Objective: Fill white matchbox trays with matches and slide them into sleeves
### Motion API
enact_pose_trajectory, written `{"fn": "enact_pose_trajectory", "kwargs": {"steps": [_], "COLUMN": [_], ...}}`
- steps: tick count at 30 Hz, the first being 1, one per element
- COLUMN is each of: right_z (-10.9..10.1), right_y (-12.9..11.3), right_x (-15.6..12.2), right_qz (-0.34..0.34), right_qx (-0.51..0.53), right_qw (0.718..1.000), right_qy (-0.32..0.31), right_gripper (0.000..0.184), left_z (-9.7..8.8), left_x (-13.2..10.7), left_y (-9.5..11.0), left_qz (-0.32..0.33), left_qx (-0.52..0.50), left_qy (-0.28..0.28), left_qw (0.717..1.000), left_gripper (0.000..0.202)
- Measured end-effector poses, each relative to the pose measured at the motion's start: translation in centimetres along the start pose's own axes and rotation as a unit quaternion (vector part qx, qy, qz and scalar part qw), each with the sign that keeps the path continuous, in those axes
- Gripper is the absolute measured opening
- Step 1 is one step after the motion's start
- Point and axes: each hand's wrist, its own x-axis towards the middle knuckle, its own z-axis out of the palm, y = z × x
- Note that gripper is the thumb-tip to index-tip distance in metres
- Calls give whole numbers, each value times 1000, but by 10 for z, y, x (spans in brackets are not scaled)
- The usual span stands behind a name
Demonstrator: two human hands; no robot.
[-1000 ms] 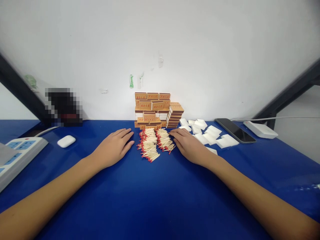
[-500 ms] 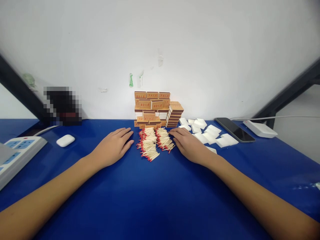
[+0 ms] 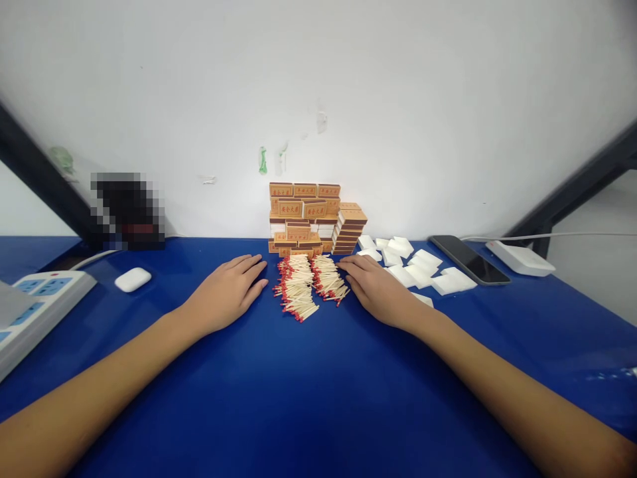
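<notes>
Palm down on the blue table, my left hand lies open with its fingers stretched out, just left of the matches. My right hand rests flat and open on the other side, fingertips close to the smaller pile of matches; I cannot tell if they touch. Between the hands sits a larger pile of red-tipped matches. Behind the piles stands a stack of orange-brown matchboxes against the wall, and a column of matchboxes rises at its right. Both hands hold nothing.
Several white matchbox trays lie scattered right of my right hand. Beyond them are a black phone and a white flat box with a cable. At left are a white earbud case and a power strip. A pixelated dark object stands behind.
The whole view has shifted very slightly to the right. Both hands, the matches and the boxes keep their places.
</notes>
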Motion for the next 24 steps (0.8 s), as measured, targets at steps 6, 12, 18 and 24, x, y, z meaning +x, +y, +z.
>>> {"fn": "enact_pose_trajectory", "kwargs": {"steps": [6,12,18,24], "right_z": [0,2,1,2], "right_y": [1,2,1,2], "right_x": [0,-1,0,-1], "right_qz": [-4,-7,-2,-11], "right_qx": [-4,4,12,0], "right_qw": [1000,1000,1000,1000], "right_qy": [-3,6,10,5], "right_gripper": [39,39,40,39], "left_z": [-1,0,0,-2], "left_x": [1,0,0,1], "left_y": [0,0,0,1], "left_qz": [3,5,7,6], "left_qx": [-9,-5,23,21], "left_qy": [11,18,6,6], "left_qw": [1000,1000,1000,1000], "left_gripper": [62,62,62,63]}}
